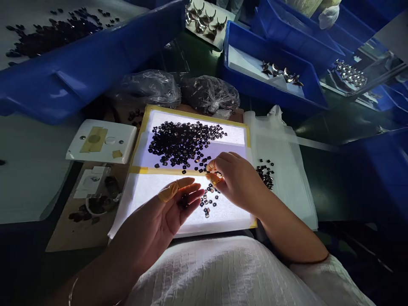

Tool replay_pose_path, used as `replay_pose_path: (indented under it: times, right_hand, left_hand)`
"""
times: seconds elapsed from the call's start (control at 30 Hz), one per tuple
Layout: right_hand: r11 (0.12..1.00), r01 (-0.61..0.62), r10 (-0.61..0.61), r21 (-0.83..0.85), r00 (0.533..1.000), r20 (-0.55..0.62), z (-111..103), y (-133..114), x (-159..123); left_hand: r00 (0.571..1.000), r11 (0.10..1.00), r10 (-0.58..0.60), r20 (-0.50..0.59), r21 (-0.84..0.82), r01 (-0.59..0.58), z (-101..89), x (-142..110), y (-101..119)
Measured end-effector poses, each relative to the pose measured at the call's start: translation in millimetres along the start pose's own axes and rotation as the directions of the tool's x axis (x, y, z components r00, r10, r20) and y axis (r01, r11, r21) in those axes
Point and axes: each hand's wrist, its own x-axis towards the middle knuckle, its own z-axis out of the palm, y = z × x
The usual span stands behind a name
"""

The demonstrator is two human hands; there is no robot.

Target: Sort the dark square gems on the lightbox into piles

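Observation:
My left hand (168, 212) is turned palm up over the lower part of a lit panel (146, 191), with its fingers apart and slightly curved. A yellow finger cot (168, 192) covers its thumb. A dark patch shows at the fingers; whether it is small pieces or shadow I cannot tell. My right hand (234, 180) is closed in a pinch, yellow cots on its fingertips, just right of the left fingers. What it pinches is too small to make out. Small dark metallic pieces (178, 142) lie heaped on the panel's upper part. Fewer loose pieces (208, 199) lie below the right fingertips.
Right of the panel, more dark pieces (265, 175) rest on white sheeting (293, 182). A white switch plate (101, 141) stands at left. Behind are clear plastic bags (212, 93), a blue bin (274, 87) holding shiny parts, and a large blue tray (86, 63) at upper left.

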Motion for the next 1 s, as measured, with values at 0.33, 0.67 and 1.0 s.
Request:
replay_pose_path:
  times: [0.33, 0.67, 1.0]
  right_hand:
    - [0.992, 0.02, -0.017, -0.127, 1.0, 0.019, 18, -4, 25]
    - [0.881, 0.039, 0.008, 0.472, 0.995, -0.097, -10, 16, 12]
    - [0.965, -0.062, 0.077, 0.255, 0.996, -0.047, 9, 50, -3]
  left_hand:
    - [0.999, 0.999, -0.034, 0.001, -0.022, 0.034, -1.0, 0, -2]
    - [0.999, 0.998, -0.028, -0.035, -0.059, 0.026, 2.5, 0, -3]
    - [0.999, 0.999, -0.014, -0.052, -0.037, 0.012, -1.4, 3, -4]
